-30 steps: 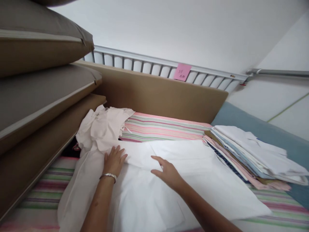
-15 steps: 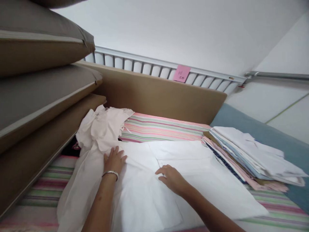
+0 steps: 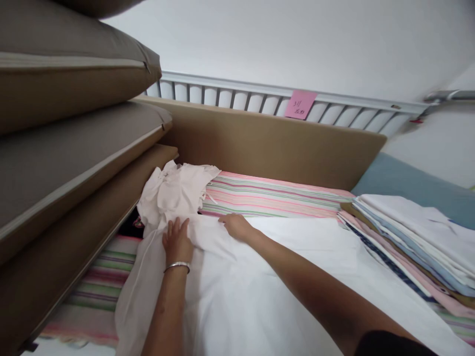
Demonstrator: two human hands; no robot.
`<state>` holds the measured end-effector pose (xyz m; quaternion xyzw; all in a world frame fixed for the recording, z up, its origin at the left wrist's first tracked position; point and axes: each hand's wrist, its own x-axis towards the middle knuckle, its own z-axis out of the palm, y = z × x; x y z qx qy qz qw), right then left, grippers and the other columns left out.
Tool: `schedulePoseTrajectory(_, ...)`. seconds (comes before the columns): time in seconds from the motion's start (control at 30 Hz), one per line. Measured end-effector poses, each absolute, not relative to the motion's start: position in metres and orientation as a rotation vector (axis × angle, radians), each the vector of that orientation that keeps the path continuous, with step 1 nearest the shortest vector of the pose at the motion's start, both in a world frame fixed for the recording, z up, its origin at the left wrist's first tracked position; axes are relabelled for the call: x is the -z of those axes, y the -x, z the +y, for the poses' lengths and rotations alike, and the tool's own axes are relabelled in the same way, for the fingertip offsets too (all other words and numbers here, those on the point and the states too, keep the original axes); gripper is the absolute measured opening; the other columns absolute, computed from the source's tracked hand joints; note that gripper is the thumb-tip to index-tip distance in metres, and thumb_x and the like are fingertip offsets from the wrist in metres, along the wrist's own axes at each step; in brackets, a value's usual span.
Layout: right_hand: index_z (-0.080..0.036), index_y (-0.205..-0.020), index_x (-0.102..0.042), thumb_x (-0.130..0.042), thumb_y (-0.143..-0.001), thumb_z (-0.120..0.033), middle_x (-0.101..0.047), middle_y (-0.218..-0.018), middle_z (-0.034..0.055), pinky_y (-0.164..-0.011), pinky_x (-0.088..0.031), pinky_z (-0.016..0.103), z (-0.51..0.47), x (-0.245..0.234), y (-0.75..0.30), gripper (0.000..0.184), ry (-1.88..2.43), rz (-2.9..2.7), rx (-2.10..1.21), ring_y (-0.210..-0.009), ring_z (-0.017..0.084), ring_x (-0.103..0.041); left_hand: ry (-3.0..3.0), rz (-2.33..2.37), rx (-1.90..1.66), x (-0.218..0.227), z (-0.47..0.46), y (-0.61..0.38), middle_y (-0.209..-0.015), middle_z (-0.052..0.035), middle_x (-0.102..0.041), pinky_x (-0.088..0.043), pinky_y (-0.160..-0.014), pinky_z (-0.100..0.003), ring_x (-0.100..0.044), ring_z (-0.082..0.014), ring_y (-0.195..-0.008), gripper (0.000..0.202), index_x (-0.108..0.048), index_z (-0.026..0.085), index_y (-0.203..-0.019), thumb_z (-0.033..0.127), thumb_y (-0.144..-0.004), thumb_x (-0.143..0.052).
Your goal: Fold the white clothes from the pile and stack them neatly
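A large white cloth [image 3: 260,296], perhaps a garment, lies spread over a striped sheet; its exact kind does not show. My left hand [image 3: 178,242], with a silver bangle at the wrist, rests flat on it with the fingers spread. My right hand [image 3: 235,226] is closed in a pinch at the cloth's far edge, the fingertips partly hidden. Just beyond my left hand is a rumpled off-white garment [image 3: 178,190] with thin ties, reaching down along the left side.
Brown cushions [image 3: 85,123] are stacked high on the left. At the back stands a brown padded board [image 3: 260,143], below a radiator [image 3: 245,101] bearing a pink note [image 3: 300,104]. Folded clothes [image 3: 411,242] sit in a pile to the right on the striped sheet [image 3: 267,193].
My right hand has moved from the middle of the white cloth up and left to its far edge. My left hand stays flat. The view has shifted a little to the left.
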<state>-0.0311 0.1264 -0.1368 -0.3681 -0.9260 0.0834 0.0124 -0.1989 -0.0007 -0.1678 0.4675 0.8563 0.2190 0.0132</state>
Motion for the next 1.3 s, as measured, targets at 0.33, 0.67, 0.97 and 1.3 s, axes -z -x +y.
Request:
schedulePoseTrajectory(0.33,-0.021,-0.082,-0.066,-0.055,-0.079,-0.032,-0.066,-0.087,0.0016,-0.073,-0.038,0.024,0.135,0.123,0.027,0.016,0.955,-2.842,-0.415,-0.083,0.016,-0.057,-1.695,2.504,-0.895,0.143,-0.002,0.166,-0.140,-0.0071,-0.039,-0.027,-0.106,-0.046,-0.023,-0.0255,-0.134,0.047,-0.050,0.016,-0.123,0.009,-0.079,-0.036)
schedulePoseTrajectory(0.67,-0.021,-0.083,-0.064,-0.050,-0.081,-0.033,-0.066,-0.085,0.0013,-0.063,-0.035,0.023,0.142,0.130,0.012,0.018,1.214,-2.721,-0.459,-0.075,0.015,-0.057,-1.801,2.368,-0.823,0.149,0.007,0.141,-0.139,-0.0090,-0.041,-0.024,-0.108,-0.048,-0.024,-0.0263,-0.133,0.042,-0.048,0.016,-0.124,0.031,-0.086,-0.041)
schedulePoseTrajectory(0.97,-0.023,-0.091,-0.064,-0.048,-0.083,-0.034,-0.067,-0.094,0.0018,-0.067,-0.037,0.025,0.147,0.141,0.014,0.021,1.319,-2.815,-0.343,-0.084,0.017,-0.059,-1.659,2.560,-0.722,0.160,0.015,0.157,-0.143,-0.0103,-0.034,-0.019,-0.108,-0.049,-0.019,-0.0289,-0.135,0.049,-0.045,0.017,-0.129,0.040,-0.087,-0.037)
schedulePoseTrajectory(1.3,-0.026,-0.092,-0.067,-0.064,-0.071,-0.033,-0.067,-0.097,0.0010,-0.074,-0.040,0.027,0.170,0.105,-0.038,0.023,1.514,-2.887,-0.354,-0.088,0.020,-0.059,-1.573,2.619,-0.539,0.176,0.021,0.166,-0.145,-0.0119,-0.028,-0.023,-0.103,-0.054,-0.019,-0.0319,-0.134,0.049,-0.044,0.023,-0.130,0.043,-0.086,-0.037)
